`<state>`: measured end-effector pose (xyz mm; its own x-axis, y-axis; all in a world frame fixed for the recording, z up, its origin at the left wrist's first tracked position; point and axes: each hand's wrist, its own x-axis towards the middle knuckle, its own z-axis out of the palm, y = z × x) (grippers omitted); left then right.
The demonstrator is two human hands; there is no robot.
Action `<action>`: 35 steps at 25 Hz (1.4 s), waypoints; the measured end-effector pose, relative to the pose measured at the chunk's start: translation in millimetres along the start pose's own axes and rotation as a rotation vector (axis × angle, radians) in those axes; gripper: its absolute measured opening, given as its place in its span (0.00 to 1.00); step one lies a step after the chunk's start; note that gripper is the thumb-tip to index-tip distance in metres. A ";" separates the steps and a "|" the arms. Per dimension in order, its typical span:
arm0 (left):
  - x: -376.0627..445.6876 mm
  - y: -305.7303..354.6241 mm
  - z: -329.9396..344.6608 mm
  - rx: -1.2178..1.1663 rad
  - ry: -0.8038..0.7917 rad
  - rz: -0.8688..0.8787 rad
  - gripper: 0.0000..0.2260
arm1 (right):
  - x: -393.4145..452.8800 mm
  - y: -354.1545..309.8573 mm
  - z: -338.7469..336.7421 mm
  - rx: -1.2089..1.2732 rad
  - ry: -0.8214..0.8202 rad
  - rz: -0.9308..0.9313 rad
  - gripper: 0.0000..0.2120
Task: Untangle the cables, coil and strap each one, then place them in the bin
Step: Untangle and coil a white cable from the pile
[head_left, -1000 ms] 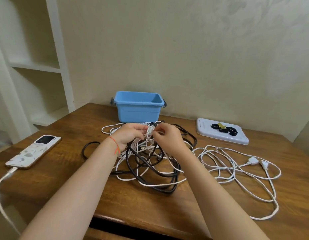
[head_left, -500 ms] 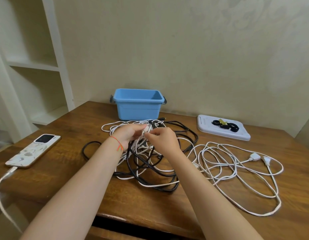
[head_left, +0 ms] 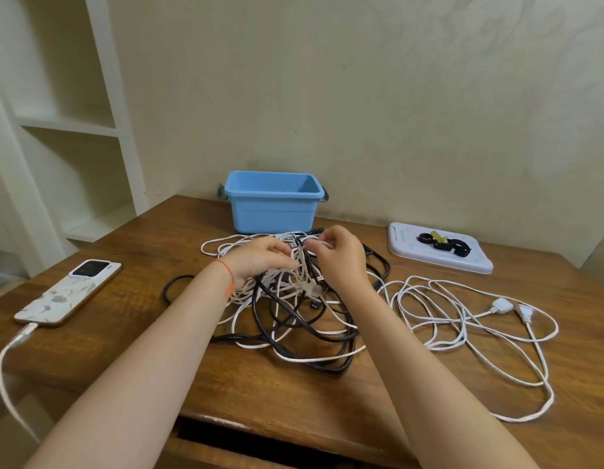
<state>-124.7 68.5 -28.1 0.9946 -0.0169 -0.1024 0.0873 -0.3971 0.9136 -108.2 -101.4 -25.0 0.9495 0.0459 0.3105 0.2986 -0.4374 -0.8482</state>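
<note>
From the head camera, a tangle of white and black cables [head_left: 293,313] lies mid-desk [head_left: 141,333], just in front of the blue bin [head_left: 271,211]. The left hand [head_left: 260,258] reaches into the top of the tangle, its grip curled loosely among white strands (whether it actually clasps one I cannot tell). The right hand [head_left: 341,258], just beside it, pinches a white strand between thumb and forefinger above the pile. A looser white cable [head_left: 463,319] with two plugs sprawls to the right. Black straps [head_left: 442,243] lie on a white tray [head_left: 412,257] far right. A phone [head_left: 68,292] lies at left, charging lead attached.
</note>
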 end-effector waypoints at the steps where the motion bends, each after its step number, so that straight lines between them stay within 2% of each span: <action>1: 0.9 -0.1 -1.3 0.084 -0.034 0.011 0.17 | 1.8 -4.1 -4.3 0.045 0.016 -0.032 0.08; 2: 0.9 2.3 -1.2 0.173 -0.058 0.018 0.19 | 4.1 -7.6 -8.0 0.093 0.040 -0.055 0.07; 4: 1.2 9.1 2.6 0.425 -0.093 0.038 0.10 | 8.2 -14.3 -16.1 0.220 0.116 -0.068 0.08; 5: 1.1 12.6 5.8 0.570 -0.060 0.036 0.07 | 10.6 -17.6 -21.9 0.302 0.173 -0.060 0.07; 7: 2.6 13.9 8.4 0.735 0.179 0.002 0.12 | 15.0 -22.9 -39.5 0.472 0.302 -0.039 0.05; 9: 2.9 14.2 8.6 0.758 0.488 0.017 0.16 | 16.6 -24.4 -60.1 0.593 0.420 -0.037 0.03; 10: 3.9 15.6 7.1 0.738 0.530 0.040 0.17 | 17.3 -22.0 -66.7 0.605 0.462 -0.033 0.03; 11: 5.5 19.2 6.8 0.678 0.470 0.051 0.16 | 16.6 -20.0 -72.2 0.576 0.489 -0.010 0.03; 13: 2.8 30.5 10.8 0.541 0.213 0.078 0.10 | 17.7 -10.2 -75.9 0.428 0.486 0.070 0.01; 15: 0.3 37.0 18.6 0.536 0.078 0.083 0.06 | 18.4 1.6 -76.9 0.213 0.412 0.162 0.04; 16: 1.1 36.0 22.0 0.556 0.077 0.085 0.05 | 18.1 8.1 -77.0 -0.001 0.361 0.194 0.07; 17: 2.0 33.1 24.9 0.569 0.097 0.087 0.06 | 16.3 13.6 -76.3 -0.317 0.312 0.183 0.10; 18: 4.0 28.2 27.6 0.581 0.118 0.086 0.08 | 14.3 18.1 -73.4 -0.637 0.255 0.115 0.13; 19: 4.8 24.8 29.7 0.596 0.136 0.088 0.09 | 12.0 19.4 -67.7 -0.848 0.178 0.013 0.13; 20: 5.5 21.9 30.7 0.608 0.156 0.089 0.08 | 11.0 19.9 -60.0 -0.915 0.066 -0.090 0.13; 21: 5.4 20.0 30.9 0.611 0.179 0.093 0.07 | 8.2 18.2 -50.6 -0.843 -0.076 -0.157 0.12; 23: 3.4 17.5 30.1 0.623 0.216 0.078 0.07 | -2.7 16.1 -27.0 -0.507 -0.342 -0.157 0.10; 24: 1.3 15.6 28.3 0.635 0.220 0.065 0.07 | -9.0 14.9 -15.2 -0.418 -0.423 -0.155 0.11; 26: -2.2 9.9 24.2 0.654 0.207 0.050 0.10 | -14.3 16.0 1.8 -0.492 -0.458 -0.199 0.10; 28: -4.2 3.0 21.1 0.606 0.221 0.068 0.13 | -11.2 15.4 8.1 -0.535 -0.398 -0.216 0.10; 30: -3.7 -1.8 21.5 0.574 0.305 0.092 0.16 | -6.5 11.2 3.8 -0.424 -0.255 -0.210 0.09; 33: 4.5 -10.6 19.1 0.500 0.572 0.065 0.15 | -0.4 3.9 -21.6 -0.014 0.195 -0.138 0.06; 35: 6.5 -13.7 13.7 0.418 0.686 0.028 0.15 | 5.4 8.1 -43.1 0.163 0.493 -0.098 0.07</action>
<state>-120.2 61.3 -46.7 0.8209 0.4818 0.3068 0.1689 -0.7179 0.6754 -104.8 -143.4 -11.7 0.7700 -0.3653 0.5231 0.4317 -0.3054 -0.8487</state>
